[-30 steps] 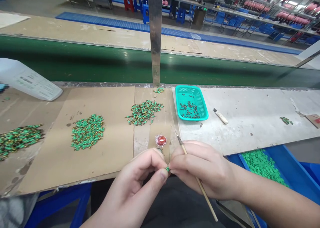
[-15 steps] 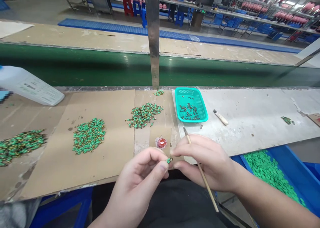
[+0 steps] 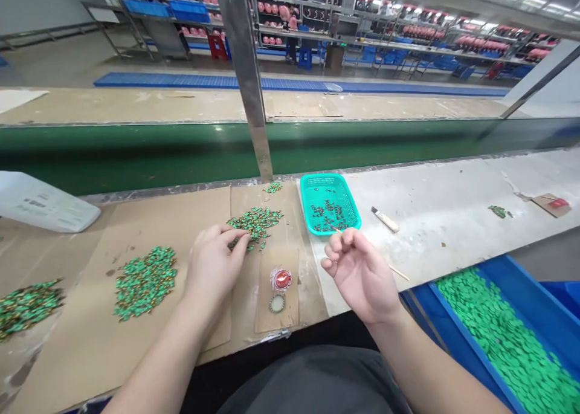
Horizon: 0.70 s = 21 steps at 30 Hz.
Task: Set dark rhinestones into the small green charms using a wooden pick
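My left hand [image 3: 217, 260] reaches to the near left edge of a pile of small green-and-gold pieces [image 3: 260, 220]. Thumb and fingertips are pinched together there, and whatever they hold is hidden. My right hand [image 3: 362, 275] is raised palm up with curled fingers, in front of the teal basket. A thin paintbrush [image 3: 399, 273] lies through its grip; the wooden handle shows to the right of the hand. Between the hands, a cardboard piece [image 3: 265, 320] carries a bottle cap of red paint [image 3: 283, 279] and a second cap with a pale inside [image 3: 277, 303].
The teal basket [image 3: 306, 205] contains small dark pieces. A flat brush [image 3: 385, 219] lies right of it. More green-and-gold piles [image 3: 145, 281] lie leftward, near a white jug [image 3: 45, 202]. A blue bin [image 3: 512, 272] of green pieces stands at right. A metal post [image 3: 247, 75] rises ahead.
My left hand has moved from beside my right hand, away and leftward to the pile. My right hand has turned palm up, keeping the paintbrush. The second cap has come into sight.
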Tool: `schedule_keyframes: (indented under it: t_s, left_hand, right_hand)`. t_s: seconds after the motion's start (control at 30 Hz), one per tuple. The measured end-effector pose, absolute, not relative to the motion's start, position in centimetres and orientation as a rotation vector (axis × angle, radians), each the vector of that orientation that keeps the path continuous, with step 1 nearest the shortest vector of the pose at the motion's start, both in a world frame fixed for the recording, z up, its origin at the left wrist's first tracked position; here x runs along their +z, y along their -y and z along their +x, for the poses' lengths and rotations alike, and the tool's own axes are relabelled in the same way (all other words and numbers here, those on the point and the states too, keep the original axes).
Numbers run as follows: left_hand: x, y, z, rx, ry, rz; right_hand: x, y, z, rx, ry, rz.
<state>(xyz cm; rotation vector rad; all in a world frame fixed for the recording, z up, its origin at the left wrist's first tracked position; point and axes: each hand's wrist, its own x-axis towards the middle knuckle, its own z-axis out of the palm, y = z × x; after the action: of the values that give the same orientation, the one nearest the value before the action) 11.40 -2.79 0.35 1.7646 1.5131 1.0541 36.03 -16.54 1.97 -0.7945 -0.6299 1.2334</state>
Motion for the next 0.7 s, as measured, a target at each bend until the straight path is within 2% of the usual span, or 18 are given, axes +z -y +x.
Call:
schedule_keyframes:
  t_s: [0.27, 0.53, 0.7]
  left_hand:
    - [1.2, 5.7, 11.3, 1.1, -1.412, 1.498]
    - [2.8, 13.0, 12.3, 0.993, -0.954, 0.863]
    - [2.9, 15.5, 12.3, 0.959, -0.815, 0.698]
  right_hand:
    - [1.8, 16.8, 36.2, 1.296, 0.544, -0.787]
    - [2.4, 17.6, 35.0, 1.335, 0.551, -0.714]
    - [2.4, 19.5, 34.4, 1.316, 0.606, -0.793]
